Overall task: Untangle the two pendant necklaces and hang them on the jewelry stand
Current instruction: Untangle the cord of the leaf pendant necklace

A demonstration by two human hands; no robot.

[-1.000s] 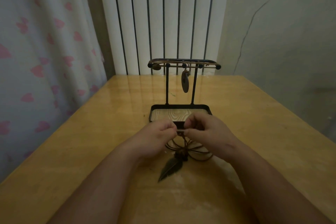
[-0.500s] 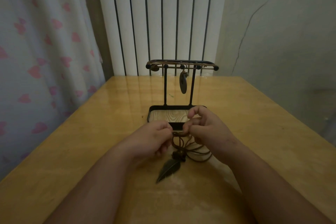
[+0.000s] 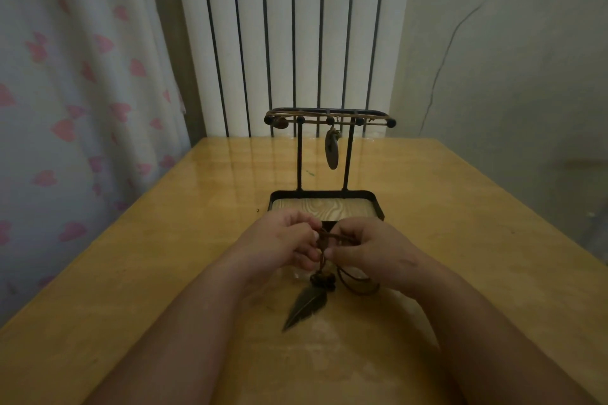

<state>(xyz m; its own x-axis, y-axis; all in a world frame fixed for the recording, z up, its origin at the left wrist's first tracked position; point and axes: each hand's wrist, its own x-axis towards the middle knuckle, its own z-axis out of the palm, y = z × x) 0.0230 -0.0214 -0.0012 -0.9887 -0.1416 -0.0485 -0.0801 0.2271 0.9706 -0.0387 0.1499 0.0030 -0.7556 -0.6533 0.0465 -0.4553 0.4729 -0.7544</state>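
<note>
Plainly, both my hands were clenched on the same brown cord (image 3: 332, 237): my left hand (image 3: 279, 240) pinched it from one side and my right hand (image 3: 365, 250) from the other, fingertips nearly meeting over the bunched strands. Just below the pinch hung the dark knot (image 3: 322, 281), and beneath that the leaf pendant (image 3: 306, 307) lay slanting on the table (image 3: 460, 207), its tip toward me. Loose loops of cord trailed under my right palm. Just beyond my knuckles stood the jewelry stand (image 3: 299, 158), and from its top bar, above and past my grip, the oval pendant (image 3: 331, 151) of the other necklace hung in place. So I judged one necklace done and this one the work left. To do it well, I thought, I should hold the snag lightly and tease the strands apart sideways, not pull lengthwise, which would tighten it. The leaf should rest on the table so that its weight would not drag. How the strands crossed inside my fingers I could not tell
</note>
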